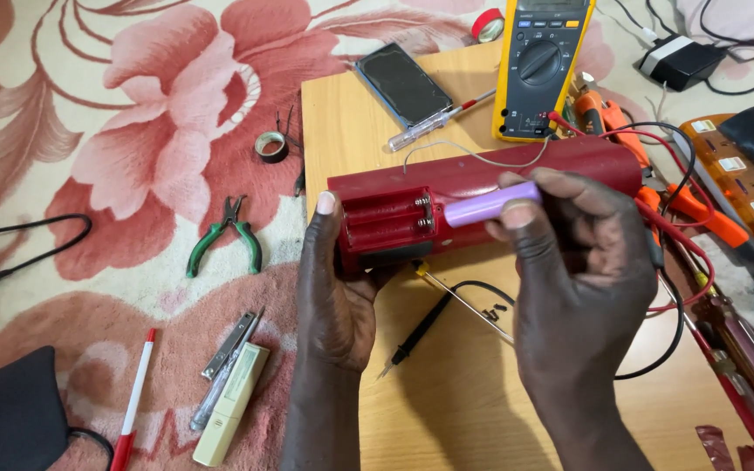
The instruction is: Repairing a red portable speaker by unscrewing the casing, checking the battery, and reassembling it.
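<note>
Pinching purple battery (490, 205) between right-hand fingers (517, 214) over red device (394, 222)

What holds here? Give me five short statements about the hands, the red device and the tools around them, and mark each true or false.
1. The right hand holds a purple cylindrical cell at the open compartment of the red device. True.
2. The left hand lies flat on the carpet. False: it grips the end of the red device.
3. The yellow multimeter stands on the wooden board behind the device. True.
4. The green-handled pliers lie on the wooden board. False: they lie on the floral carpet.
5. The dark phone is propped upright. False: it lies flat on the board.
</note>
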